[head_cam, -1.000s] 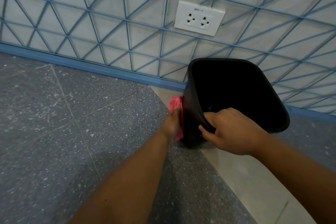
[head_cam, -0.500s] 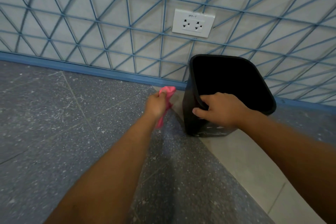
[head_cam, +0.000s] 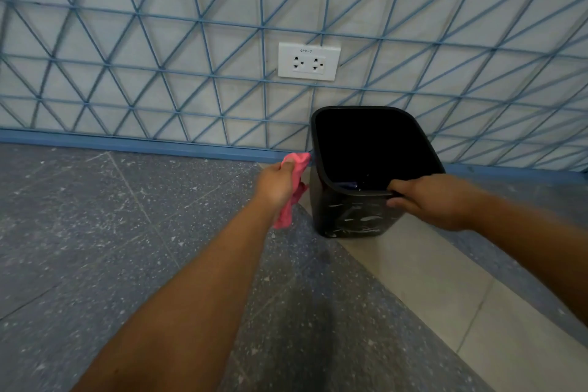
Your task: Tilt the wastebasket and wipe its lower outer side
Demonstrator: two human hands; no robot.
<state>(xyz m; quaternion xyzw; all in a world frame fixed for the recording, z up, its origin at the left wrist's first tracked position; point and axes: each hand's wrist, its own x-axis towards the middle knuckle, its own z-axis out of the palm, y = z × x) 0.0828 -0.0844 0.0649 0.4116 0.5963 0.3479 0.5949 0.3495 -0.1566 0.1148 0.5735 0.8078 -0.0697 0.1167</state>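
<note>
Your right hand grips the near rim of the black bin, fingers hooked inside and thumb pressed against the outer wall. Your left hand pinches a pink cloth bunched between thumb and fingers, with the loose tail hanging below your palm. The bin stands on the pale floor strip, just in front of the blue skirting and below the wall socket; the cloth sits just beside the bin's left wall, at rim height.

The work in hand looks like wiping the bin's outside. To do it well, hold the rim firmly so the bin does not slide or tip as you press from the left. Spread the cloth flatter under your fingers; a bunched wad meets the wall on a small patch only. Wipe from the rim downward in overlapping passes, then turn the bin with your right hand to bring the near face round, where pale smears show on the plastic. Watch that the hanging tail does not drag on the speckled grey floor and pick up grit.
</note>
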